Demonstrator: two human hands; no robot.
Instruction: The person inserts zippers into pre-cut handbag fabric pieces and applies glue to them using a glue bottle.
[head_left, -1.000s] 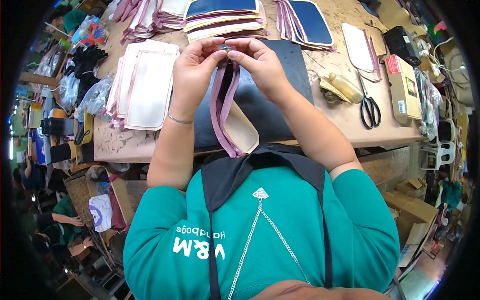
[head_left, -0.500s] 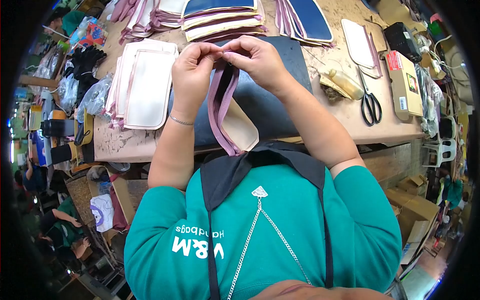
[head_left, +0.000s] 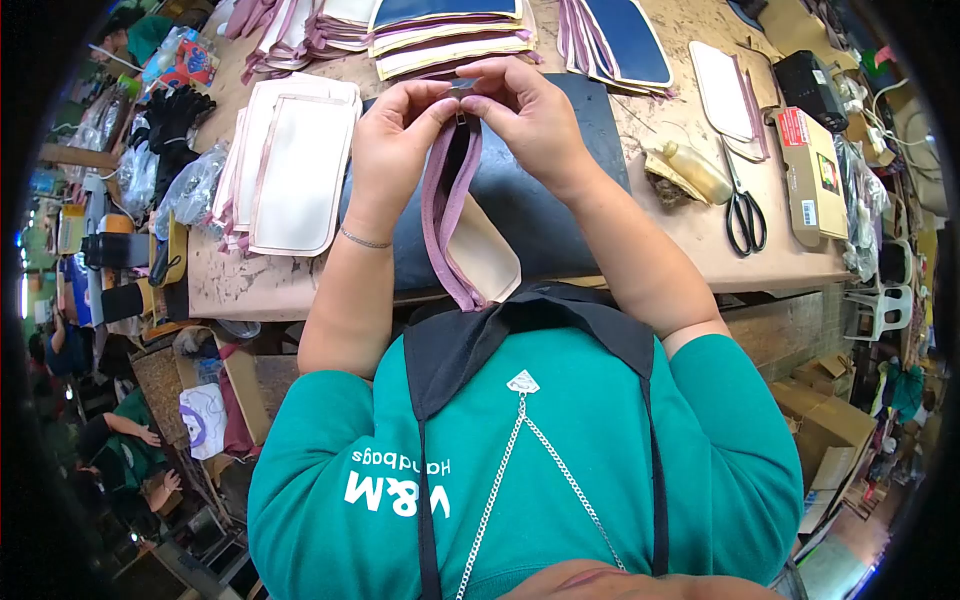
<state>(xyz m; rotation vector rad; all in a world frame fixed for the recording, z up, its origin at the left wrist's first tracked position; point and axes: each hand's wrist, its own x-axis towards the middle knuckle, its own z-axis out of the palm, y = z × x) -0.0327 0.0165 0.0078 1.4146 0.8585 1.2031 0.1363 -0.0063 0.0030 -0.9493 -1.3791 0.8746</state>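
In front of my chest hangs a zippered pouch piece (head_left: 484,250), its cream panel below and a mauve zipper tape (head_left: 437,215) bent in a curve along its edge. The lower end rests by the black apron at my waist. My left hand (head_left: 405,125) pinches at the zipper's upper end with thumb and forefinger. Opposite it, thumb close to the left thumb, my right hand (head_left: 525,115) pinches at the same end. Between the fingertips shows a small shiny metal piece (head_left: 462,85). Just under the thumbs, a metal zipper slider (head_left: 461,119) is visible on the tape.
Beneath my hands lies a black mat (head_left: 560,220). Cream panels (head_left: 305,180) are stacked left; blue and cream panels (head_left: 450,45) lie at the back. To the right are black-handled scissors (head_left: 745,220), a plastic bottle (head_left: 697,172) and a cardboard box (head_left: 808,190).
Both hands have shifted slightly, with the right fingers lifted and spread more. The small shiny metal piece and the slider now show between and below the fingertips.
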